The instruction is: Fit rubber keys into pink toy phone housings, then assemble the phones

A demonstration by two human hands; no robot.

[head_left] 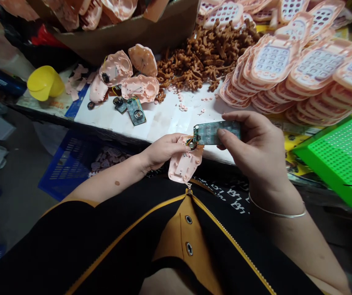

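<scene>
My left hand (166,150) is closed on the upper side of a pink plastic shell (184,166), its hollow inner face with small posts turned up. A round speaker (191,144) sits at the shell's top end, beside my left thumb. Between thumb and fingers, my right hand (255,143) grips a dark green circuit board (209,133). Thin wires join the board's left end to the shell. The board is held level, just above and right of the shell.
Loose shells (140,89) and a circuit board with speaker (137,112) lie left on the white table. Brown plastic pieces (206,55) are heaped behind. Stacked pink keypad shells (271,61), a green perforated basket (341,155), a yellow cup-shaped piece (45,83) and a cardboard box (126,39) surround the work area.
</scene>
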